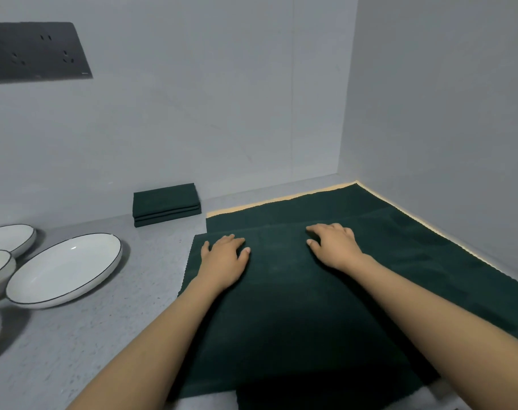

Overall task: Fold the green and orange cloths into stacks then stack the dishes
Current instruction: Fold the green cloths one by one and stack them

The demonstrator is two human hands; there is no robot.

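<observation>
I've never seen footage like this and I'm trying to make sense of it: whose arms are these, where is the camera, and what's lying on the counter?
There is no machine here. One camera is worn on a person's head and looks forward and down, so the two bare arms are that person's own. The left hand and right hand lie flat, palms down, pressing on a dark green cloth spread over the grey counter. Neither hand has a grip on anything. A pale orange edge shows under the far side of the green cloth. Behind sits a stack of folded green cloths. At the left are white dishes with dark rims: a large shallow plate and others partly cut off by the frame.
</observation>
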